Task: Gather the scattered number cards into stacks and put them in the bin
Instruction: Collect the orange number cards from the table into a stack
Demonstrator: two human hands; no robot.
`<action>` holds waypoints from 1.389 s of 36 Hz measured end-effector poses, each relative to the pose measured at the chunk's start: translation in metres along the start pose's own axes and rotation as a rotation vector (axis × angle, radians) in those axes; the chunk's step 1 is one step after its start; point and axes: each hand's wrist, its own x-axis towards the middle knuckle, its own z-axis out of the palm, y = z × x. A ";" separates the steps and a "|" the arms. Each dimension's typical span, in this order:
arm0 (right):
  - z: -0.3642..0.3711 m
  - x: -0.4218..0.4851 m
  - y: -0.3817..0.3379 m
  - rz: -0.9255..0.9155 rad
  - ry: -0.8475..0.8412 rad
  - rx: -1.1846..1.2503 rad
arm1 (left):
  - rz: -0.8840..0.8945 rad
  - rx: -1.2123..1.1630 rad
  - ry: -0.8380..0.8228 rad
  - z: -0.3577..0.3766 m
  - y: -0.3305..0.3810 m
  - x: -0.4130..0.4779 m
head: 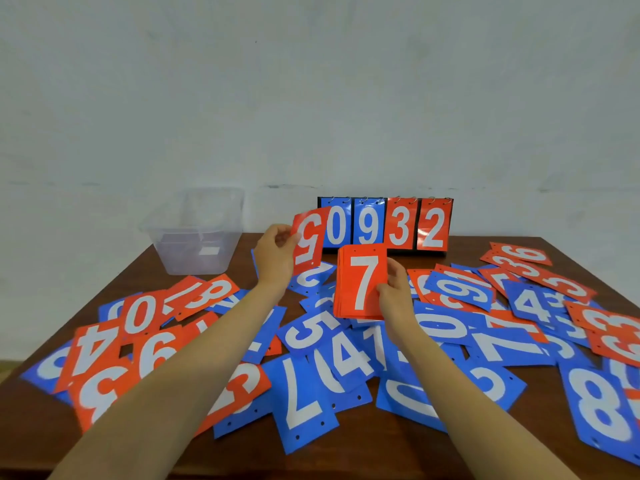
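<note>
table [398, 455]: dark brown wood, filling the lower half of the view; most of its top is covered by loose cards.
scattered cards [346, 362]: red and blue number cards lying flat and overlapping in a wide mess across the table, from the left edge to the right edge; far more lie here than are in hand.
bin [194, 233]: clear plastic tub at the back left of the table, well apart from the hands; it looks empty of cards, though a pale patch shows through its wall and i cannot tell what that is.
scoreboard [384, 223]: a flip stand at the back middle, upright, showing 0 9 3 2.
stack [362, 284]: a small pile of red cards held up above the mess, a 7 on its face.
right hand [398, 292]: closed on the stack's right edge, thumb on the front, other fingers behind.
single card [308, 240]: a red 5, upside down, raised to the left of the stack and not touching it.
left hand [277, 254]: pinching that card by its left edge.
progress: early, by my reading; one red stack is begun, the 5 seems bound for it, and nearly all gathering plus every trip to the bin is left.
</note>
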 end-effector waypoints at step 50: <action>0.017 -0.023 0.012 -0.011 -0.205 -0.052 | -0.160 -0.007 -0.416 0.002 -0.031 -0.072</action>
